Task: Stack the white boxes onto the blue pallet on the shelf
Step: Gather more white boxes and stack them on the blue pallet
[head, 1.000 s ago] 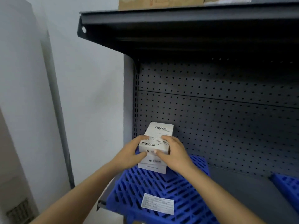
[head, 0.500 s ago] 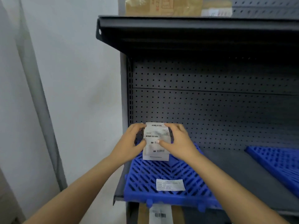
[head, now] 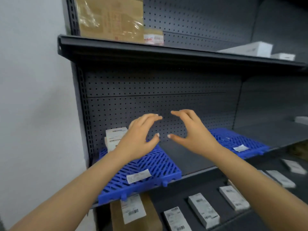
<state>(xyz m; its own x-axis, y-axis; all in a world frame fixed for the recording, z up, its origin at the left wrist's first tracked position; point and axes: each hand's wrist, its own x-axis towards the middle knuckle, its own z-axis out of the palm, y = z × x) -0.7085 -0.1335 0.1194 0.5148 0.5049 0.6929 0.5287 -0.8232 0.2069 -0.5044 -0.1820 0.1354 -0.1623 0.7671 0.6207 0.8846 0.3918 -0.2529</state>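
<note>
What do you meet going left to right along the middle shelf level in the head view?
Stacked white boxes → left hand → right hand → second blue pallet → white item at the right edge.

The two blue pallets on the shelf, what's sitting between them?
Nothing visible: in the head view, only bare dark shelf runs between the left pallet and the right pallet.

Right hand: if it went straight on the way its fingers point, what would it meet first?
Probably the left hand, whose fingertips face it across a small gap. Depth is unclear: if the hands are offset, the right hand would reach the perforated back panel instead.
</note>
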